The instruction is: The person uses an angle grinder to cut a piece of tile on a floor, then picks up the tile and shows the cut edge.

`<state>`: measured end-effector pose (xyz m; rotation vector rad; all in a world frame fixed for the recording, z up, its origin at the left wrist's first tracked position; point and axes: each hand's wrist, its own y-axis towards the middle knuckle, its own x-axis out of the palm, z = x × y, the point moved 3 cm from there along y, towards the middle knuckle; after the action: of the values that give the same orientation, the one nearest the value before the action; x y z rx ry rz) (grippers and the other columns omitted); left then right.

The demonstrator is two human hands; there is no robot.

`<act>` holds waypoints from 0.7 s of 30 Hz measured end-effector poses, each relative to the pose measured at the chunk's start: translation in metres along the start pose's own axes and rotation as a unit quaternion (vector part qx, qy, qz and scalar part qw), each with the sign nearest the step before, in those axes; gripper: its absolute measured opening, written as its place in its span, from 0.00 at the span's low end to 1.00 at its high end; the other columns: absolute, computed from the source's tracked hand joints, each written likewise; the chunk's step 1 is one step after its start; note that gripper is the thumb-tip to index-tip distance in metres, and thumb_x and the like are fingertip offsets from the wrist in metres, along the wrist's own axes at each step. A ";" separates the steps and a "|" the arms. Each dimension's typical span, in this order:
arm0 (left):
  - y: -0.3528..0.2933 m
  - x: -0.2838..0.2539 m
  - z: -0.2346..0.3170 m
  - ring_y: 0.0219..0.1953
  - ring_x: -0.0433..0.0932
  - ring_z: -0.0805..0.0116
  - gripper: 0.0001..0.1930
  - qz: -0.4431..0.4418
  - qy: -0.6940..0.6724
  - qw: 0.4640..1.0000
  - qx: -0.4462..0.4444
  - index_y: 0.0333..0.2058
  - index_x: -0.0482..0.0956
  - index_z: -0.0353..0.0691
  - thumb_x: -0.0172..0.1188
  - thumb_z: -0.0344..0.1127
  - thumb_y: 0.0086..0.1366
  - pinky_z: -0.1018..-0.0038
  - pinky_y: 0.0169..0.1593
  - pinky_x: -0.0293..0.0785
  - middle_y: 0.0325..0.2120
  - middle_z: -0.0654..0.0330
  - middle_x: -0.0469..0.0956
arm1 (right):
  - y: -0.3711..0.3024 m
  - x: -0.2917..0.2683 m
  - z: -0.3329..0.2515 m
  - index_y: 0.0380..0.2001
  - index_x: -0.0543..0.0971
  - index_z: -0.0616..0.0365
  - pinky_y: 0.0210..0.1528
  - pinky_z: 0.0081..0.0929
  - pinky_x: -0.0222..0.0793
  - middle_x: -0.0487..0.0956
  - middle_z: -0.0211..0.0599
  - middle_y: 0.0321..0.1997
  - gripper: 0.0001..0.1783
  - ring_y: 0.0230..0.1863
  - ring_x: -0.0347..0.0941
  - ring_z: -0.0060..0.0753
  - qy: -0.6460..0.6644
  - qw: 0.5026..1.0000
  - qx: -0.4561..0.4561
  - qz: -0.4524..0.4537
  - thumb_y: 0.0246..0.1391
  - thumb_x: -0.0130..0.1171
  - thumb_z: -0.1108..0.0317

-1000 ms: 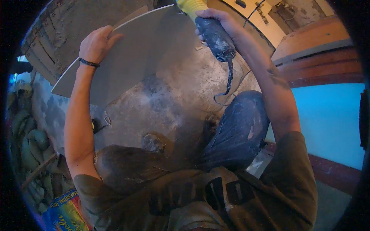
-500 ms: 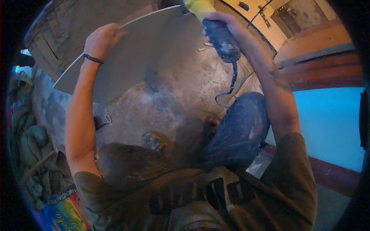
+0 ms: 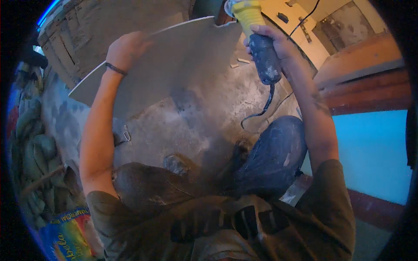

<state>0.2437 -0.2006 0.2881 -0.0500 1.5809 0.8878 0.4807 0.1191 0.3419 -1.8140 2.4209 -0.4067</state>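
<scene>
My right hand (image 3: 272, 41) is wrapped round the dark, dusty body of an angle grinder (image 3: 265, 61). Its yellow head (image 3: 247, 14) points away from me, with the disc end at the top, just beside a panel's far right corner. That large, thin grey panel (image 3: 174, 65) has a pale edge and a small notch near the corner. On its far left edge rests my left hand (image 3: 127, 51), fingers bent over the rim and slightly blurred; the fingertips are partly hidden. A black cord (image 3: 269, 102) trails from the grinder toward my knee.
Small pale offcuts (image 3: 239, 63) lie on the dusty concrete floor (image 3: 152, 117). Wooden furniture (image 3: 361, 65) and a bright blue panel (image 3: 370, 152) stand at right. Dark green cloth (image 3: 39, 152) and a colourful sack (image 3: 65, 235) are heaped at left. A metal loop (image 3: 126, 134) lies near my left forearm.
The grinder has shifted right, away from the panel's corner, and the notch now shows. My left hand stays at the panel's edge. The whole view has shifted slightly.
</scene>
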 end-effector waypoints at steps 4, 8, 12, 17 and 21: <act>-0.003 0.001 -0.005 0.35 0.80 0.47 0.22 0.016 0.015 0.999 0.038 0.33 0.79 0.44 0.60 0.60 0.64 0.56 0.36 0.75 0.27 0.53 0.78 | 0.007 0.007 0.011 0.42 0.76 0.61 0.33 0.30 0.81 0.82 0.40 0.31 0.25 0.27 0.81 0.31 -0.016 0.999 0.024 -0.015 0.53 0.65 0.50; -0.001 -0.007 0.008 0.36 0.79 0.47 0.23 0.023 -0.018 0.998 0.051 0.34 0.80 0.43 0.60 0.60 0.65 0.55 0.37 0.75 0.28 0.52 0.78 | 0.006 0.009 0.010 0.42 0.75 0.61 0.33 0.30 0.81 0.81 0.39 0.30 0.25 0.27 0.80 0.31 -0.029 0.998 0.048 -0.018 0.53 0.66 0.49; 0.000 -0.014 0.017 0.37 0.80 0.47 0.23 -0.001 -0.017 0.999 0.029 0.34 0.80 0.43 0.60 0.60 0.65 0.56 0.38 0.75 0.30 0.53 0.79 | 0.000 0.014 0.007 0.41 0.76 0.61 0.33 0.29 0.80 0.81 0.39 0.30 0.25 0.27 0.80 0.31 -0.053 0.997 0.060 0.007 0.53 0.66 0.49; -0.003 -0.018 0.024 0.37 0.80 0.48 0.22 0.026 -0.007 0.998 0.052 0.34 0.80 0.44 0.60 0.59 0.65 0.55 0.38 0.76 0.30 0.52 0.80 | -0.005 0.023 0.002 0.38 0.76 0.61 0.28 0.29 0.79 0.80 0.39 0.29 0.24 0.26 0.79 0.28 -0.083 0.994 0.057 0.042 0.54 0.66 0.49; -0.007 -0.016 0.020 0.37 0.80 0.47 0.22 -0.013 0.005 1.000 0.026 0.35 0.81 0.44 0.60 0.59 0.65 0.54 0.39 0.76 0.30 0.53 0.80 | 0.002 0.020 0.007 0.41 0.74 0.61 0.27 0.29 0.78 0.80 0.39 0.29 0.25 0.26 0.79 0.29 -0.096 0.993 0.059 0.031 0.54 0.66 0.50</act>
<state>0.2675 -0.2018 0.2995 -0.0365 1.6080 0.8272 0.4749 0.0989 0.3365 -1.6439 2.2667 -0.3453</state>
